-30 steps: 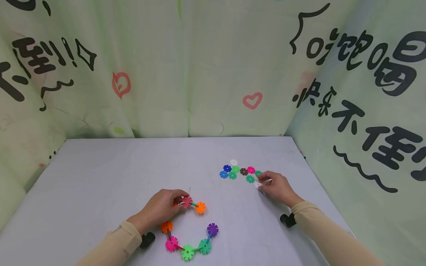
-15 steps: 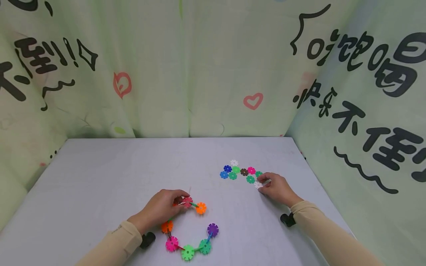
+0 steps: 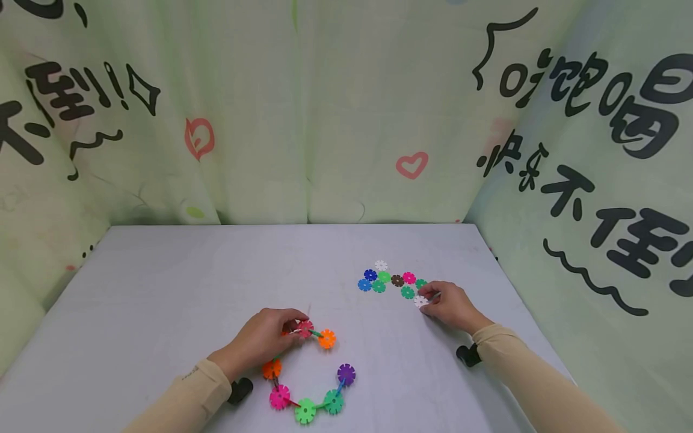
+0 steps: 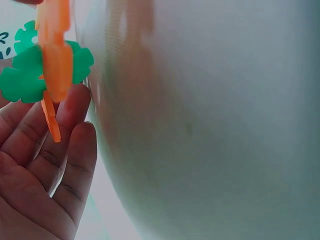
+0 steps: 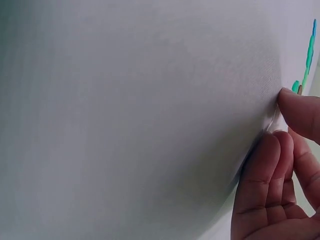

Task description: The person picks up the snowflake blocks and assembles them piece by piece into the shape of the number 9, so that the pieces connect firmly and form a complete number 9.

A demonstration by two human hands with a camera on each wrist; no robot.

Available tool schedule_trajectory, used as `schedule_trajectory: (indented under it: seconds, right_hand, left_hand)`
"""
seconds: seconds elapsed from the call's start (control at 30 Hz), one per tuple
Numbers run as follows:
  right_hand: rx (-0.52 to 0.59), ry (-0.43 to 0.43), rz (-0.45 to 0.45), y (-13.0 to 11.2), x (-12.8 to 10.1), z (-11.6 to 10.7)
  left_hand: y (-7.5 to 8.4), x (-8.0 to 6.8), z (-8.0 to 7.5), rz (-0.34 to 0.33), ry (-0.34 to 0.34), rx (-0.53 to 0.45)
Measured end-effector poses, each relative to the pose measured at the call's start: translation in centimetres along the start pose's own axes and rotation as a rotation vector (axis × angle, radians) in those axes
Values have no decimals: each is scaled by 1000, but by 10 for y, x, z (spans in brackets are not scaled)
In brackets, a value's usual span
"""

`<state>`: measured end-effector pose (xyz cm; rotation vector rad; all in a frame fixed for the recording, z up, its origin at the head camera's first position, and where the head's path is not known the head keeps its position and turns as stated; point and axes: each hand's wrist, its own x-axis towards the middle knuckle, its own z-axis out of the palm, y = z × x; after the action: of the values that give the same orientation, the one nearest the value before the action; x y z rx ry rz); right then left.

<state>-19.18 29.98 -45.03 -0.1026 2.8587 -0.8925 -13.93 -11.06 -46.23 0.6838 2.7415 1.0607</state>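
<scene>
Hardly moved, left hand (image 3: 265, 332) gripping disc chain (image 3: 305, 411), right hand (image 3: 451, 307) pinching white disc (image 3: 420, 301)

The person's left arm, in a beige fabric sleeve (image 3: 186, 394), slants in from the near left of the open ring-like chain of multicoloured notched plastic discs (image 3: 280, 397). The bare left hand (image 3: 267, 332) reaches over the chain's far-left part, back upward, its thumb and forefinger pinching the chain, its other fingers (image 4: 80, 165) loosely bent. The right arm, in a matching beige fabric sleeve (image 3: 533, 373), passes well to the chain's right. The bare right hand (image 3: 450, 307) is farther away than the chain, its thumb and forefinger closed in a pinch.
</scene>
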Motion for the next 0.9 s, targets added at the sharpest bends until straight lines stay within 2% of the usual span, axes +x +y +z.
schedule_trajectory:
  seconds: [0.27, 0.4, 0.57, 0.9]
  right_hand:
    - [2, 2, 38, 2, 1, 0]
    - [25, -6, 5, -3, -1, 1]
    - [84, -46, -89, -29, -10, 11]
    - [168, -218, -309, -94, -31, 59]
  left_hand:
    - [4, 0, -1, -20, -9, -13]
    - [4, 0, -1, -28, -10, -13]
    - [3, 0, -2, -32, -14, -28]
    - [2, -1, -3, -48, -16, -64]
